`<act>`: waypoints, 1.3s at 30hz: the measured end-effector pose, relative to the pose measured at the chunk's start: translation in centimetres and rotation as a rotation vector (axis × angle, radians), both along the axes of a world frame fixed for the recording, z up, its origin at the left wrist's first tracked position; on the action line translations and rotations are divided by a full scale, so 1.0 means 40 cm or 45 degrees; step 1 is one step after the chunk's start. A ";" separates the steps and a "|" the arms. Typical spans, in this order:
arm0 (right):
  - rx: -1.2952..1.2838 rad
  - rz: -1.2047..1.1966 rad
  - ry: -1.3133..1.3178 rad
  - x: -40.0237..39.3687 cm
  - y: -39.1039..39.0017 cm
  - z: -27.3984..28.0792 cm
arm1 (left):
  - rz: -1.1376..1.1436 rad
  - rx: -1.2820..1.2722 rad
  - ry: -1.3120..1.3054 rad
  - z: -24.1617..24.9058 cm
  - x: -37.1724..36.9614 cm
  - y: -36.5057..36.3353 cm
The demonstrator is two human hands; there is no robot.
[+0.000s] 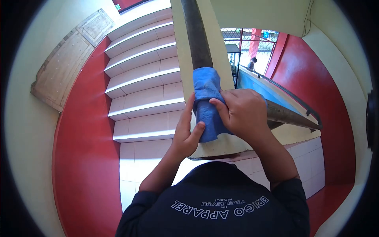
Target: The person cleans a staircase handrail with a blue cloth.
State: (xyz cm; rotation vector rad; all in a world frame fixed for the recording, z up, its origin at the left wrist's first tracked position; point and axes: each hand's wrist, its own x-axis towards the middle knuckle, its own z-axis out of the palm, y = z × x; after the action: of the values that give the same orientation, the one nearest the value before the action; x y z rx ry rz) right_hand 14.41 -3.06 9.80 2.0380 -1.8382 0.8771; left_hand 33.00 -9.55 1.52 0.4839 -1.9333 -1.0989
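A blue cloth [207, 83] is draped over the end of a dark metal handrail [197, 37], hanging down its near side. My left hand [186, 133] grips the cloth from the left, its thumb on the front and its fingers along the side. From the right, my right hand [245, 112] curls over the cloth, with the thumb pressed on top. Some of its fingers are hidden behind the hand, where a little blue shows at its right edge. Beneath the rail runs a cream-coloured ledge [179, 51].
White tiled stairs [144, 89] rise on the left beside a red and cream wall [85, 138]. A worn wooden board [65, 65] leans there. Another rail [292, 115] slopes off to the right. Beyond it, a person [252, 64] is near a mesh-covered opening [260, 45].
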 end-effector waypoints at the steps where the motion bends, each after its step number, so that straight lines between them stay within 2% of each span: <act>1: -0.086 0.038 0.023 -0.013 0.006 -0.010 | 0.132 -0.194 0.027 0.000 0.014 0.012; 4: -0.168 0.154 0.127 -0.049 0.033 -0.014 | 0.309 -0.542 -0.070 0.015 0.107 0.041; 6: -0.093 0.146 0.133 -0.077 0.060 -0.021 | 0.288 -0.631 -0.086 -0.048 0.220 0.017; 10: 0.033 0.110 0.115 -0.027 0.065 0.006 | 0.874 0.064 0.176 -0.195 0.381 0.065; 12: -0.020 0.030 0.174 0.014 0.038 -0.003 | 1.157 0.232 0.331 -0.219 0.416 0.093; 17: -0.079 -0.069 0.140 0.030 0.017 -0.040 | 1.319 0.369 0.472 -0.309 0.557 0.082; 19: -0.106 -0.165 0.093 0.050 0.025 -0.052 | 1.240 0.421 0.498 -0.350 0.631 0.015; 21: -0.134 -0.297 0.047 0.100 0.026 -0.031 | 1.152 0.406 0.457 -0.333 0.705 -0.063; 26: -0.024 -0.686 -0.227 0.279 -0.018 0.031 | 0.830 -0.180 0.090 -0.213 0.933 -0.238; 28: 0.122 -0.856 -0.362 0.306 -0.046 0.079 | 0.815 -0.237 -0.037 -0.183 1.015 -0.281; 29: 0.023 -0.909 -0.368 0.308 -0.057 0.113 | 0.803 -0.244 -0.052 -0.180 1.051 -0.298; 31: -0.448 -0.872 -0.188 0.212 -0.087 0.150 | 0.801 -0.116 0.029 -0.203 1.102 -0.324; 32: -0.435 -0.935 -0.383 0.161 -0.096 0.197 | 0.795 -0.053 0.063 -0.218 1.123 -0.338; 34: -0.648 -0.948 -0.298 0.073 -0.150 0.270 | 0.787 0.134 0.167 -0.247 1.133 -0.348; 36: -0.587 -1.090 -0.226 -0.035 -0.234 0.314 | 0.724 0.245 0.233 -0.265 1.110 -0.357; 38: -0.700 -0.786 -0.249 -0.058 -0.364 0.302 | 0.626 0.351 0.275 -0.276 1.064 -0.362; 39: -0.588 -0.738 -0.268 -0.098 -0.449 0.274 | 0.580 0.399 0.295 -0.279 1.038 -0.365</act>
State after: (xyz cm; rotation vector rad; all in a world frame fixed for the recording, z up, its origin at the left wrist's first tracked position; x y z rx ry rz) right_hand 10.49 -21.03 20.76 1.0915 -1.9389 1.2152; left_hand 74.51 -24.16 -9.62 0.8783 -1.3638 -1.0994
